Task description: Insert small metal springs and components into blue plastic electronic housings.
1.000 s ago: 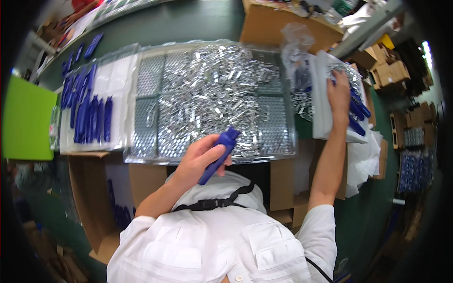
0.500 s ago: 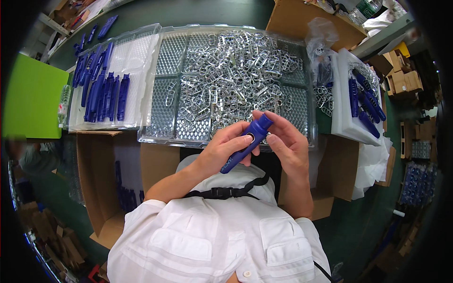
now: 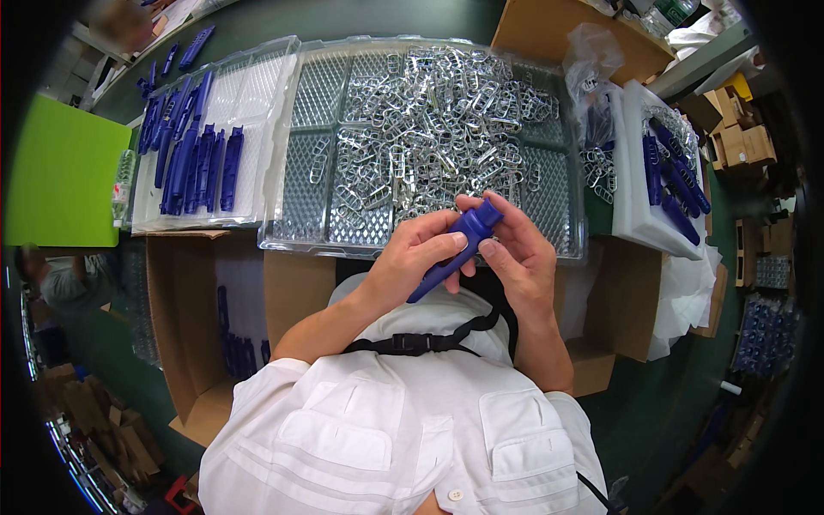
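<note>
A long dark-blue plastic handle (image 3: 475, 227) lies slantwise between my hands, just off the front edge of the clear tray (image 3: 296, 193). My left hand (image 3: 414, 256) is closed around its middle and lower part, the thumb pressing on its upper face. The thumb and fingers of my right hand (image 3: 524, 263) grip it near the top end. Whether a small part sits under the thumbs is hidden. Beyond the hands, the tray bears a heap of shiny metal oval links (image 3: 429, 146).
At left, a white tray (image 3: 245, 94) bears several blue handle pieces (image 3: 184, 163). A white foam box (image 3: 631, 206) at right holds more blue handles (image 3: 674, 176) and metal links. Open cardboard boxes (image 3: 300, 287) stand below the table edge. A green board (image 3: 60, 172) is far left.
My right thumb has come closer to the handle's side, and a small metal bit that showed there is now out of sight. The handle has turned slightly. The whole view has shifted a little.
</note>
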`<state>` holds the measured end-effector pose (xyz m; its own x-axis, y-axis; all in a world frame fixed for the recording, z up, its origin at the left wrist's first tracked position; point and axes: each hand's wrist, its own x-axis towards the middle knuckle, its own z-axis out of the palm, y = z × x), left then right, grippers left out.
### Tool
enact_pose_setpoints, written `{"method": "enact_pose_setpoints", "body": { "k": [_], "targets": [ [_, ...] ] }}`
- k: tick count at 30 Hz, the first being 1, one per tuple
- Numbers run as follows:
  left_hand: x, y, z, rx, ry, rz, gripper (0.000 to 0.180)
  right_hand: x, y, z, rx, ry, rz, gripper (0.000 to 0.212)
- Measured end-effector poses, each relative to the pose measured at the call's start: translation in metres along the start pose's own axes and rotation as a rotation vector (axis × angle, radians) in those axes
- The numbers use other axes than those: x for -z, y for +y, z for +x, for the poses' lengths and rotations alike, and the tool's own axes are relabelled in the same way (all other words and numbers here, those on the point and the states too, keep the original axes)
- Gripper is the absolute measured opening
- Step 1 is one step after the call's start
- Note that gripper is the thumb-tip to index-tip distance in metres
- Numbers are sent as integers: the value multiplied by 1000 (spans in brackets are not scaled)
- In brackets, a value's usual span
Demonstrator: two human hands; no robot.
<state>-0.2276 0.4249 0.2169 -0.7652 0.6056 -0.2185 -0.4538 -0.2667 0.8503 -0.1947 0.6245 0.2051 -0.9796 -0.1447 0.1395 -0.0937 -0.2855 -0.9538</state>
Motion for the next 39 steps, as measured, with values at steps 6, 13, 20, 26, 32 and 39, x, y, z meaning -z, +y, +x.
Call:
{"method": "enact_pose_setpoints", "body": {
  "k": [6, 13, 20, 26, 32, 39],
  "targets": [
    [-3, 0, 2, 21, 9, 9, 34, 4, 3, -3, 68, 17, -102, 56],
    [-3, 0, 3, 44, -27, 18, 32, 9, 3, -7, 147, 7, -202, 57],
    [-5, 1, 1, 62, -58, 24, 32, 9, 0, -15, 179, 36, -299, 58],
    [-1, -4, -1, 78, -95, 24, 33, 11, 4, -20, 175, 28, -261, 60],
    [-1, -4, -4, 95, -119, 6, 34, 16, 6, -24, 180, 2, -277, 63],
    [-2, 1, -3, 156, -174, 36, 34, 19, 17, -29, 204, 19, -204, 66]
  ]
}}
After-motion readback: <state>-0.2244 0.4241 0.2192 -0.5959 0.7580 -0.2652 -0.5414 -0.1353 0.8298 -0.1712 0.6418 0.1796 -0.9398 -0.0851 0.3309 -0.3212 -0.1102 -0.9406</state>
